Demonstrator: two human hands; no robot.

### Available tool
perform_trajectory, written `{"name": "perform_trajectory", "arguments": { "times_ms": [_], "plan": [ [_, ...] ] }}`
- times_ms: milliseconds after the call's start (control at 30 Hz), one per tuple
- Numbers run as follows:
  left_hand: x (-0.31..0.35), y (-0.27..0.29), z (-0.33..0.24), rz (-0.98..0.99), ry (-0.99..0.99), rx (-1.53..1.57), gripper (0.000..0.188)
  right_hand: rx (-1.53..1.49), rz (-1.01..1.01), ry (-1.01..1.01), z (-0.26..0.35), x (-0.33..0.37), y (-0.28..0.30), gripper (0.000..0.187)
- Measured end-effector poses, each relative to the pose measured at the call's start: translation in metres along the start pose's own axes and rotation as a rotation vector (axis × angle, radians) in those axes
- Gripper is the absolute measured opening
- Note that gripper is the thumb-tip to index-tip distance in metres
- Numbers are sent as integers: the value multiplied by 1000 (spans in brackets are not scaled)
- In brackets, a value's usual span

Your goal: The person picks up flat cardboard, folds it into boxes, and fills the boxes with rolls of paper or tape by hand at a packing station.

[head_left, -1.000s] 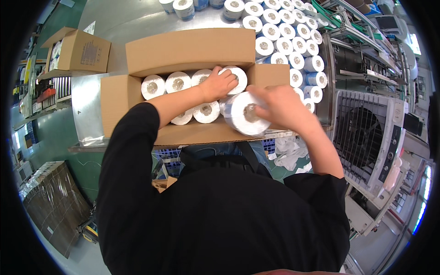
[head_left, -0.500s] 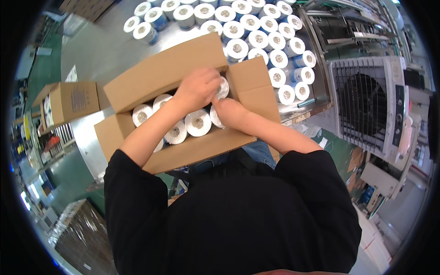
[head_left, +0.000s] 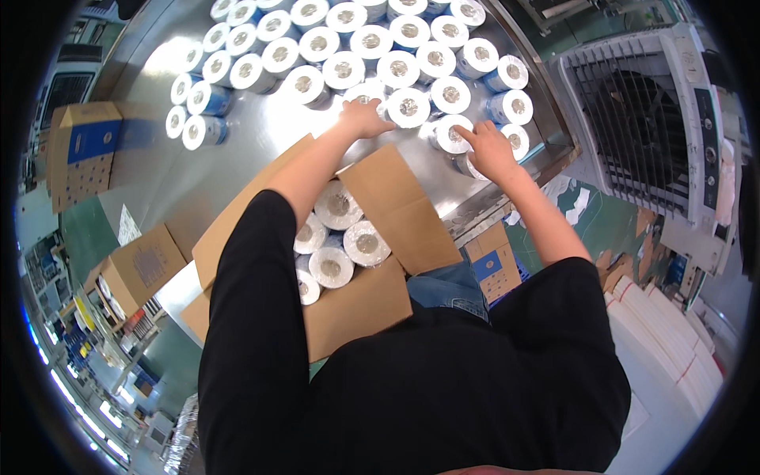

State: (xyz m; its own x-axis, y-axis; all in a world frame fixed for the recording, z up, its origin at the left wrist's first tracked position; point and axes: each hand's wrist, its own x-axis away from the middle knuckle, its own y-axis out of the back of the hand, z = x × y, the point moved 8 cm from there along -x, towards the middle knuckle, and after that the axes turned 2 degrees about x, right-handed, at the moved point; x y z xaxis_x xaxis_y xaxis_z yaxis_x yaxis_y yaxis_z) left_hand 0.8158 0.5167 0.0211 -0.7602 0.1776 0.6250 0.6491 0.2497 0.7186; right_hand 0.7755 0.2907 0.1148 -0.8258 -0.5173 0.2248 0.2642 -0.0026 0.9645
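My left hand (head_left: 366, 119) reaches over the metal table and touches the near side of a wrapped white roll (head_left: 363, 93), thumb stretched out. Farther right, my right hand (head_left: 491, 150) has its fingers apart, with one fingertip on top of another white roll (head_left: 451, 136) near the table's right edge. Neither roll is visibly lifted. Close to my body stands an open cardboard box (head_left: 356, 310) with its flaps folded out. Several upright white rolls (head_left: 331, 267) fill the part of it I can see; my left arm hides the rest.
Many more white rolls with blue wrapping (head_left: 317, 43) stand across the metal table (head_left: 170, 178). At the left are a carton (head_left: 142, 261) and a blue-marked box (head_left: 91, 146). A large fan unit (head_left: 633, 127) stands beyond the table's right edge.
Both hands have left the rolls in the box and moved out to the rolls on the table. The box now appears lower and turned, and the view has shifted.
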Motion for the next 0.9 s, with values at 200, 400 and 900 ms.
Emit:
{"name": "perform_trajectory", "arguments": {
  "times_ms": [200,400,900],
  "plan": [
    [-36,-14,-39,-68,241,-47,76,86,368,150,-59,5,-102,74],
    [-52,2,-21,-38,219,83,57,-145,533,64,-60,2,-129,75],
    [384,78,120,-425,212,1453,47,-784,-500,-121,26,49,212,62]
  ]
}}
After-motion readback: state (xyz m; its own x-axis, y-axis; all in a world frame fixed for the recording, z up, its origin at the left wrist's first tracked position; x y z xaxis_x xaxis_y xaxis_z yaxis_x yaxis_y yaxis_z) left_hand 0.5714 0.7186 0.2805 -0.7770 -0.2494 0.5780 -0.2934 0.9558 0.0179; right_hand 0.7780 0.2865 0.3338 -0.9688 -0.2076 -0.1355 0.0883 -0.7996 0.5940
